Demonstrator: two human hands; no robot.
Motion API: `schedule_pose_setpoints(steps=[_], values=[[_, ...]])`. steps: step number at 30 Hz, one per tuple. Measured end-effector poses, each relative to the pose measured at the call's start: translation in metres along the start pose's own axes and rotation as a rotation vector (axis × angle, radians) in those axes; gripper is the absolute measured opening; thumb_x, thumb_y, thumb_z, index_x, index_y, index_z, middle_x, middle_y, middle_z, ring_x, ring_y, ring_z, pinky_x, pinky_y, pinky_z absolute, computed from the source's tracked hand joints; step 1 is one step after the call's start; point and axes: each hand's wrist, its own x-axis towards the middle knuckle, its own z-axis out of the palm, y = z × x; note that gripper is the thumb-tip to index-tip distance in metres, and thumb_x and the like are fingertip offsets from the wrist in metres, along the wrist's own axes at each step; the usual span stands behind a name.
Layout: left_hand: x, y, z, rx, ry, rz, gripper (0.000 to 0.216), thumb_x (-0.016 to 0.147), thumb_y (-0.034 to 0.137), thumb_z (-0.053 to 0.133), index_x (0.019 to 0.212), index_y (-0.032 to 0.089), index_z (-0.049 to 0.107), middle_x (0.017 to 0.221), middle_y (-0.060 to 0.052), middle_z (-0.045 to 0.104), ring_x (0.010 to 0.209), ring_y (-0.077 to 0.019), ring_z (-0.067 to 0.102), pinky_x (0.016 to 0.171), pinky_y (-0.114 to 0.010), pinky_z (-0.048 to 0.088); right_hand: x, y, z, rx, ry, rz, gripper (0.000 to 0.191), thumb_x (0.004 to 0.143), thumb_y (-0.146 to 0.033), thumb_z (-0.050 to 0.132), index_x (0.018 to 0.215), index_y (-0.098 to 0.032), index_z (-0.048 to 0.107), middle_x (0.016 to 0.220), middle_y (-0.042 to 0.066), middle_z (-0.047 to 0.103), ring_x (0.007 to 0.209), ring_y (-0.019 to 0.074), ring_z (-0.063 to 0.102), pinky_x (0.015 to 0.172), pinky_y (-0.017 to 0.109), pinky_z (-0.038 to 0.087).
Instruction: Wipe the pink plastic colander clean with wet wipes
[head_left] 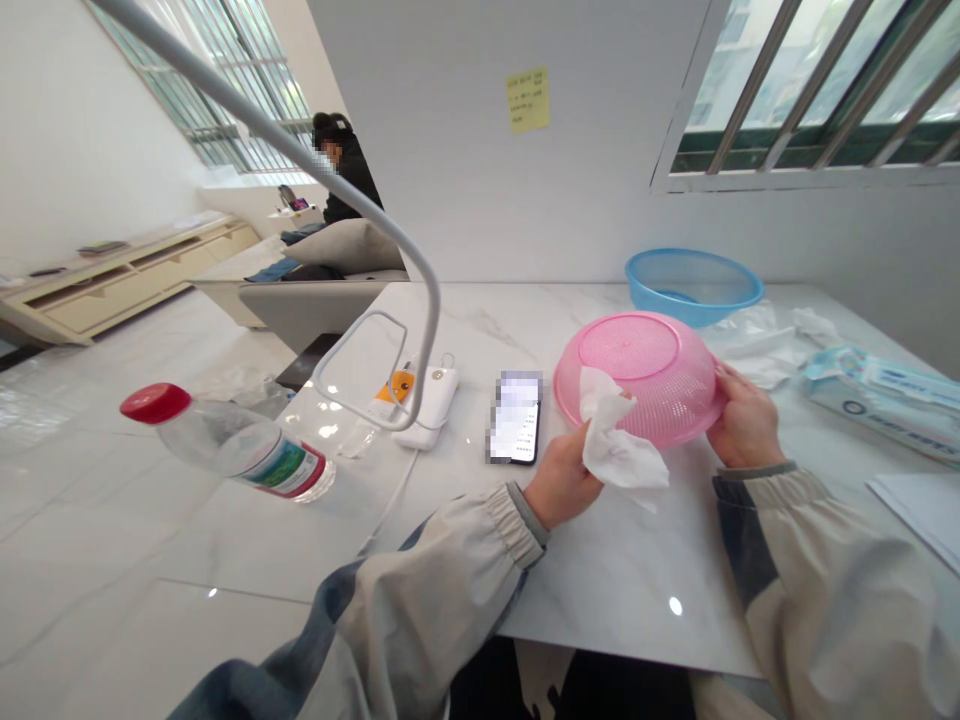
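A glossy white surface (622,570), veined like marble, is set against a plain white wall, on which a yellow note (528,99) is stuck. Barred windows are seen to either side, and the floor is laid with pale polished tiles. Beyond the surface, another person (345,165) in dark clothing is seated by a grey sofa (315,300), and a low cream cabinet (127,275) runs along the left wall.

A pink basket (645,370) of perforated plastic, round and dome-shaped, is placed upside down near the middle of the surface, just before the person. The left hand (559,485) is closed around a crumpled white wipe (615,440), which is pressed against the basket's left side. The right hand (742,425) is curled against the right rim, with its fingers bent over the edge.

Behind the basket a translucent blue basin (694,285) is stood upright, with crinkled clear plastic (757,340) beside it. A soft pale-blue wipe pack (885,395) lies to the right. To the left lie a dark flat phone (516,418) and a rounded white device (429,400), over which a bent white tube (420,260) arches. A clear ribbed bottle (240,445) with a red cap is seen at far left.
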Motion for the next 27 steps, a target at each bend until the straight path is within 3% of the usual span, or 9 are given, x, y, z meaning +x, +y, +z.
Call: schedule_pose_setpoints(steps=[3,5,9,14,20,24,27], values=[[0.002,-0.002,0.000,0.023,0.059,-0.030,0.055,0.097,0.025,0.063,0.152,0.025,0.058,0.140,-0.013,0.073,0.129,-0.0281,0.072,0.115,-0.042,0.053,-0.001,-0.001,0.001,-0.002,0.010,0.008,0.022,0.078,-0.005,0.073,0.096,-0.010,0.083,0.104,0.010,0.080,0.093,0.0140,0.074,0.091,0.020,0.060],[0.003,-0.004,0.000,0.051,0.123,-0.065,0.048,0.097,0.027,0.064,0.145,0.023,0.064,0.128,-0.014,0.078,0.123,-0.0297,0.074,0.112,-0.042,0.055,-0.002,-0.002,0.002,0.000,0.012,0.021,0.021,0.078,-0.005,0.073,0.096,-0.012,0.082,0.102,0.008,0.080,0.091,0.0131,0.073,0.089,0.019,0.061],[0.006,-0.005,-0.001,0.096,0.224,-0.135,0.034,0.095,0.026,0.065,0.128,0.024,0.072,0.126,-0.014,0.078,0.122,-0.0335,0.074,0.103,-0.042,0.057,-0.004,-0.003,0.003,0.040,-0.009,0.040,0.025,0.083,-0.003,0.068,0.102,-0.011,0.083,0.102,0.007,0.081,0.090,0.0129,0.074,0.086,0.019,0.062],[0.008,-0.005,-0.001,0.174,0.266,-0.184,0.023,0.094,0.029,0.071,0.116,0.024,0.075,0.103,-0.009,0.079,0.094,-0.0272,0.074,0.088,-0.035,0.056,-0.004,-0.004,0.003,0.106,-0.046,0.004,0.030,0.088,-0.001,0.061,0.107,-0.011,0.083,0.108,0.009,0.081,0.095,0.0145,0.076,0.089,0.022,0.063],[0.009,-0.012,0.000,0.276,0.272,0.006,0.038,0.100,0.027,0.068,0.137,0.024,0.068,0.109,-0.007,0.072,0.095,-0.0225,0.066,0.089,-0.034,0.053,-0.002,-0.003,-0.001,0.113,-0.185,-0.001,0.026,0.091,-0.014,0.070,0.113,-0.017,0.083,0.119,0.008,0.080,0.106,0.0155,0.075,0.099,0.024,0.060],[0.009,-0.015,0.001,0.335,0.183,0.048,0.059,0.103,0.027,0.066,0.160,0.030,0.051,0.098,-0.002,0.064,0.084,-0.0189,0.058,0.083,-0.032,0.052,-0.006,-0.006,0.000,0.092,-0.270,0.017,0.029,0.090,-0.019,0.074,0.117,-0.022,0.082,0.123,0.004,0.079,0.109,0.0140,0.074,0.098,0.021,0.061],[0.009,-0.015,0.000,0.339,0.145,0.077,0.067,0.106,0.029,0.063,0.168,0.031,0.040,0.098,-0.002,0.060,0.089,-0.0203,0.057,0.087,-0.034,0.052,-0.012,-0.009,0.002,0.079,-0.359,0.074,0.031,0.085,-0.022,0.083,0.116,-0.024,0.082,0.121,0.002,0.080,0.104,0.0135,0.075,0.093,0.018,0.062]])
